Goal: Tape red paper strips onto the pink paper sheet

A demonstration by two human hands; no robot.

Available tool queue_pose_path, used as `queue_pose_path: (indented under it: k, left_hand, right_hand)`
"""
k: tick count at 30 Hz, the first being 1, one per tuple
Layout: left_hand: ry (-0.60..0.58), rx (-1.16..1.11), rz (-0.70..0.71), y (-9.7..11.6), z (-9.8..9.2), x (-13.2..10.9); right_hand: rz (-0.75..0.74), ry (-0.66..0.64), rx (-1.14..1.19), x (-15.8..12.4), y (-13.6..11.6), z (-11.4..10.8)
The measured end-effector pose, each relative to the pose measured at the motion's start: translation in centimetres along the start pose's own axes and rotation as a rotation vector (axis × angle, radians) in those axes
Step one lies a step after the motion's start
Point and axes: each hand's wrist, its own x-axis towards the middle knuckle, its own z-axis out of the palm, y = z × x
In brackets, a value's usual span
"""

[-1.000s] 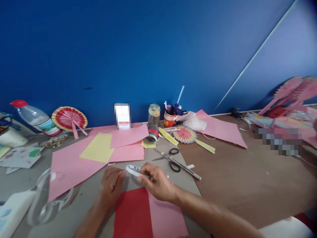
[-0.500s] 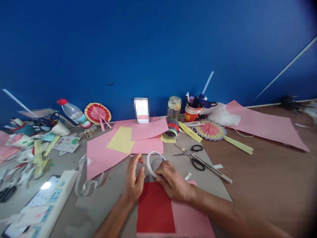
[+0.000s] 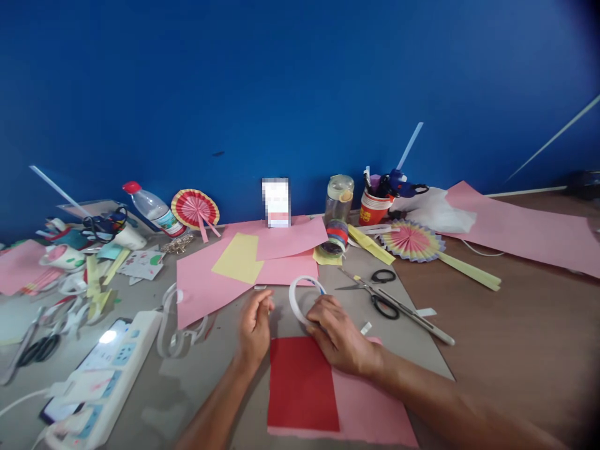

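Note:
In my right hand (image 3: 347, 337) is a roll of white tape (image 3: 296, 301), gripped at its right side and standing above the near paper. My left hand (image 3: 255, 324) is left of the roll and apart from it, with fingers curled in and thumb pressed to them. Whatever may be between those fingertips is too small to make out. Below the hands lies a red paper sheet (image 3: 302, 384) on top of a pink sheet (image 3: 370, 406). Scissors (image 3: 375, 294) with black handles and a slim grey cutter (image 3: 417, 317) lie crossed to the right.
Behind my hands lie large pink sheets (image 3: 201, 287) and a yellow piece (image 3: 238, 257). A glass jar (image 3: 339, 200), a red paper cup (image 3: 374, 209) of tools and a folded paper fan (image 3: 412, 240) stand or lie right. At left are a bottle (image 3: 154, 209) and a power strip (image 3: 124, 375).
The left fingers have closed together, and the left hand sits slightly further from the tape roll. The whole view has shifted, with things appearing further right. My right hand keeps its grip.

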Motion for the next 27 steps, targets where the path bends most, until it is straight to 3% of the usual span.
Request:
queue_pose_path:
  k: [5,10,16,22,27]
  left_hand:
    - [0.026,0.020,0.065,0.0,-0.7,0.6]
    - [0.065,0.038,0.102,-0.3,-0.1,0.1]
    - [-0.082,-0.010,0.130,-0.5,0.2,-0.6]
    - [-0.319,-0.104,0.178,0.3,0.3,-0.8]
    - [-0.346,0.004,0.249,0.3,0.7,-1.3]
  right_hand:
    - [-0.011,0.016,-0.015,0.0,0.1,0.0]
    - [-0.042,0.015,-0.019,0.0,0.1,0.0]
    - [-0.073,-0.007,-0.039,-0.2,0.2,0.3]
    - [-0.096,-0.033,-0.064,-0.3,0.1,0.5]
    - [-0.093,-0.025,-0.091,-0.3,0.3,0.5]
